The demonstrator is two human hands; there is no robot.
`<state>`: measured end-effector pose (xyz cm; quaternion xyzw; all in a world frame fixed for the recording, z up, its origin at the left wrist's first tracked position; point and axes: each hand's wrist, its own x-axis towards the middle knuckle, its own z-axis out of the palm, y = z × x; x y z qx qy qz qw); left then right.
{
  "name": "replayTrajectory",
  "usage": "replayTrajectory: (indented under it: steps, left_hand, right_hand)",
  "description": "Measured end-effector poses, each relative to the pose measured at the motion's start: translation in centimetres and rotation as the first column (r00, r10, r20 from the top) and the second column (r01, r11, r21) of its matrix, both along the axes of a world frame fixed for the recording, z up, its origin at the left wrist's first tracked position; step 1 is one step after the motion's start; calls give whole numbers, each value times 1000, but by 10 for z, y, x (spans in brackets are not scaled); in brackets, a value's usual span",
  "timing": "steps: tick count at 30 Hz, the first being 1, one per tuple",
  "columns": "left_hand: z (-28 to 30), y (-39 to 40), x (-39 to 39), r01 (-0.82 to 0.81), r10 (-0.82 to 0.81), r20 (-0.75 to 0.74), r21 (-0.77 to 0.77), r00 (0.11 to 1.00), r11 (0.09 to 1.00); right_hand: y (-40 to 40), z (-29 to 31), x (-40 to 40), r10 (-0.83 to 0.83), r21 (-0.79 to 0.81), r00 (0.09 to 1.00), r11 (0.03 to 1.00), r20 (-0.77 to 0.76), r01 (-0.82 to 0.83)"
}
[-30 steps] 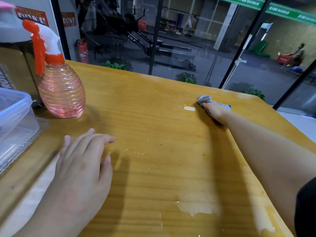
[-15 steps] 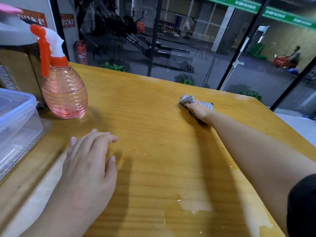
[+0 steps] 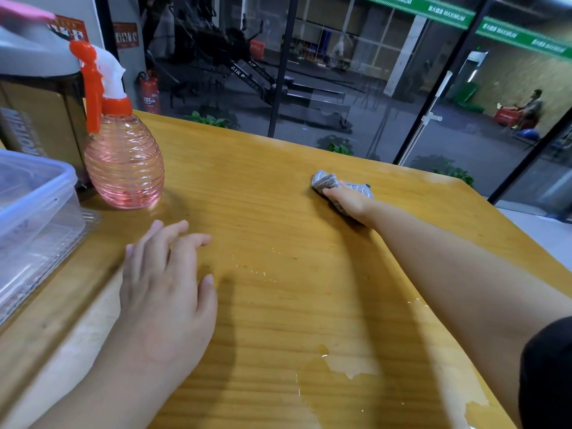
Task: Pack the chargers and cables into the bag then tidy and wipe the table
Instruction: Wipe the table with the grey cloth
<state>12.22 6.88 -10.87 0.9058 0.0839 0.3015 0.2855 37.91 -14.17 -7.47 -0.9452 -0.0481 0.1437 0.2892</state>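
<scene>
My right hand reaches far across the wooden table and holds a crumpled grey cloth down against the far part of the tabletop. The cloth sticks out past my fingers on the left and right. My left hand rests flat on the table near me, fingers spread and holding nothing. Small water drops and a wet patch lie on the wood. No chargers, cables or bag are in view.
A pink spray bottle with an orange trigger stands at the left. A clear plastic lidded box sits at the left edge, with a tall dark container behind it. Glass walls run behind the table's far edge.
My right hand has slid the cloth leftward along the far part of the table, over a small wet spot. My left hand has stayed in place.
</scene>
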Motion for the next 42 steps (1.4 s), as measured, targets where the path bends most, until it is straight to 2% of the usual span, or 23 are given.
replayTrajectory:
  steps: [5,10,15,21,23,25,27,28,30,31,33,34,35,37,38,40,42]
  left_hand:
    - [-2,0,1,-30,30,-26,4,999,1000]
    - [-4,-1,1,-39,40,-25,8,999,999]
    - [-5,-1,2,-36,38,-56,33,998,999]
    - [-1,-1,1,-34,34,-73,8,997,999]
    - [-1,-1,1,-31,32,-83,10,996,999]
    - [-1,-1,1,-30,30,-79,7,996,1000]
    - [0,0,0,-31,31,-77,-4,997,1000]
    - [0,0,0,-30,29,-74,-7,997,1000]
    - [-1,0,1,-25,25,-65,-1,998,1000]
    - [-2,0,1,-21,22,-59,3,998,1000]
    - [-2,0,1,-16,16,-56,3,998,1000]
    - [-2,0,2,-14,14,-56,2,998,1000]
    - [-3,0,2,-13,13,-52,1,999,1000]
    - [-3,1,2,-11,11,-25,-11,1000,1000]
    - [-3,0,2,-8,8,-9,-22,1000,1000]
    - [-3,0,2,-2,2,11,-44,1000,999]
    - [-4,0,2,6,-4,31,-47,999,999]
  right_hand:
    - [8,4,-11,32,-13,999,999,21,-32]
    - [18,11,-23,150,-59,987,987,53,-147]
    - [31,11,-27,85,-62,996,995,7,-84]
    - [46,15,-44,131,-22,991,991,0,-131]
    - [53,12,-49,124,62,992,991,-28,-122]
    - [58,12,-56,89,246,994,966,-58,-72]
    - [56,17,-60,13,484,995,874,-96,35]
    - [53,21,-61,-45,615,989,779,-141,124]
    - [44,31,-63,-136,811,957,509,-254,288]
    - [37,38,-64,-180,863,943,384,-279,329]
    - [20,50,-59,-306,914,914,220,-268,342]
    - [12,55,-54,-377,922,896,205,-234,327]
    - [4,61,-54,-441,915,877,244,-191,322]
    - [-8,66,-46,-571,807,821,475,-20,350]
    - [-14,63,-39,-584,713,804,611,113,343]
    - [-18,50,-22,-503,468,818,815,279,341]
    - [-13,28,-10,-332,127,906,943,263,308]
